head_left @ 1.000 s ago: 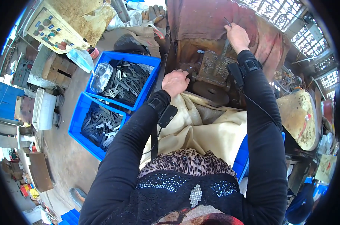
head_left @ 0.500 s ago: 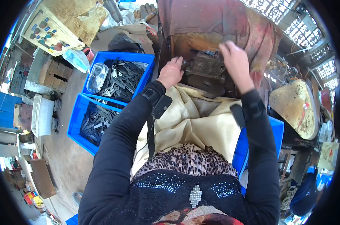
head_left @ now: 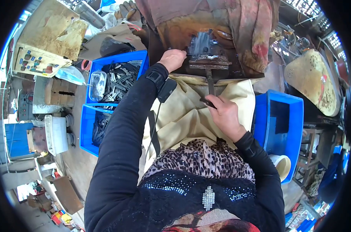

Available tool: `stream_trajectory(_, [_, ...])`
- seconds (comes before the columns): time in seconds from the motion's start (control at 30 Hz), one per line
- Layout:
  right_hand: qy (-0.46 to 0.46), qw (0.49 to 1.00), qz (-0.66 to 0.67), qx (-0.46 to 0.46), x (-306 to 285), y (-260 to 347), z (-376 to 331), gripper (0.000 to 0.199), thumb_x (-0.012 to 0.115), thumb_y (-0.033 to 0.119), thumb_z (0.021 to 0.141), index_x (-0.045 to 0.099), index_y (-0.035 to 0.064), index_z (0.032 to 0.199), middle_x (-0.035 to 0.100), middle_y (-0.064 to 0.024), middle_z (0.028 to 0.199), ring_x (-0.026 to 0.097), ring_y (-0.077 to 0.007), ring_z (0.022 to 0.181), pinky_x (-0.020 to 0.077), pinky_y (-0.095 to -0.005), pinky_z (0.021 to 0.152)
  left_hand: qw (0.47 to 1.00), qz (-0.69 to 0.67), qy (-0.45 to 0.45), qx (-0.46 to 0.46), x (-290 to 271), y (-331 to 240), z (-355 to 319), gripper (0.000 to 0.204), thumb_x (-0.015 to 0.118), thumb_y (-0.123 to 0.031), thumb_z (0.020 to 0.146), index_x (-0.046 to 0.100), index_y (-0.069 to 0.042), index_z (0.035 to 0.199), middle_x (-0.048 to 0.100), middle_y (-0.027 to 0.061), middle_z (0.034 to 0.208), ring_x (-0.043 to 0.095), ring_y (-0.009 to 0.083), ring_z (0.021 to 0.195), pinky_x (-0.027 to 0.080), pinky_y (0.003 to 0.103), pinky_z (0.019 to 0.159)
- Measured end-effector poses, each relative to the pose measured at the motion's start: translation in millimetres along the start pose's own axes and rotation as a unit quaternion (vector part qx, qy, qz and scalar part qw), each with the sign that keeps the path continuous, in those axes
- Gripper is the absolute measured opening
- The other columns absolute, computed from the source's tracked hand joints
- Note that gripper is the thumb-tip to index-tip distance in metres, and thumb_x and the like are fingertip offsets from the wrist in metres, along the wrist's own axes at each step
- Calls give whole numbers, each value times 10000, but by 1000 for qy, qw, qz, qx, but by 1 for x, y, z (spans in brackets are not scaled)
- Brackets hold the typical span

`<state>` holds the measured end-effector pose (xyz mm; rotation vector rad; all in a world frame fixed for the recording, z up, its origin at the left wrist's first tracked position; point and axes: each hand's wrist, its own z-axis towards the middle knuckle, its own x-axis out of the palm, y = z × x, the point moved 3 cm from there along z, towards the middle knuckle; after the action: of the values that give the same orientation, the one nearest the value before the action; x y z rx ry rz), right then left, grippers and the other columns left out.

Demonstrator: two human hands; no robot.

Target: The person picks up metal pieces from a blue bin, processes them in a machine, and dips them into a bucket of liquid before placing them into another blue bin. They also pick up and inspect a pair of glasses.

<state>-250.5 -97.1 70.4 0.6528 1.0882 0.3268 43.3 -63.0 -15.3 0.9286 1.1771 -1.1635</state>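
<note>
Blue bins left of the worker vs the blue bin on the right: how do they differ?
The left blue bins, two in a row, are filled with dark metal parts; the right blue bin stands alone and looks mostly bare inside. The upper left one also holds a clear plastic container; the right one doesn't. Shared: blue plastic, rectangular, open-topped.

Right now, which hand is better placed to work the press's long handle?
The right hand: its fingers already wrap the near end of the dark handle. The left hand rests farther away, at the left edge of the metal die block, so it would have to cross over.
</note>
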Motion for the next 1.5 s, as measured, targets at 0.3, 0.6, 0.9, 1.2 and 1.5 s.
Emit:
stream_trajectory(0.3, [72, 934, 305, 170, -6, -26, 16, 161, 642, 163, 888, 656, 33, 980, 612, -27, 692, 551, -134, 591, 439, -302, 521, 983, -1, 165, -76, 13, -4, 21, 200, 546, -143, 796, 712, -41, 841, 687, 208, 892, 671, 357, 883, 529, 448, 782])
stream_trajectory(0.6, [-90, 657, 688, 295, -10, -71, 87, 282, 582, 71, 912, 508, -11, 1172, 615, -106, 1016, 627, -233, 932, 515, -353, 804, 934, -306, -74, -168, -76, -57, -12, 268, 524, -251, 905, 606, -40, 762, 656, 115, 678, 649, 317, 665, 510, 452, 673])
stream_trajectory(0.9, [-125, 627, 736, 220, 20, -46, 104, 269, 626, 30, 892, 506, 22, 1132, 620, -138, 1107, 604, -284, 1088, 468, -408, 965, 973, -96, -191, -81, -105, -126, -25, 135, 546, -131, 833, 597, -47, 742, 636, 137, 655, 640, 304, 578, 511, 414, 523])
stream_trajectory(1.2, [-56, 636, 709, 299, 29, -48, 102, 245, 576, -47, 861, 557, -18, 1103, 670, -196, 1025, 670, -299, 931, 535, -390, 879, 980, -141, -116, -74, -106, -142, -51, 196, 566, -187, 805, 651, -10, 804, 623, 120, 660, 639, 299, 611, 502, 401, 521])
stream_trajectory(1.5, [177, 767, 550, 279, 16, 0, 84, 266, 476, 115, 987, 497, -21, 1216, 640, -178, 1034, 677, -246, 822, 564, -328, 674, 529, -818, -74, -215, -104, -106, -57, 194, 691, -175, 876, 597, -37, 776, 532, 18, 578, 499, 90, 471, 387, 282, 441])
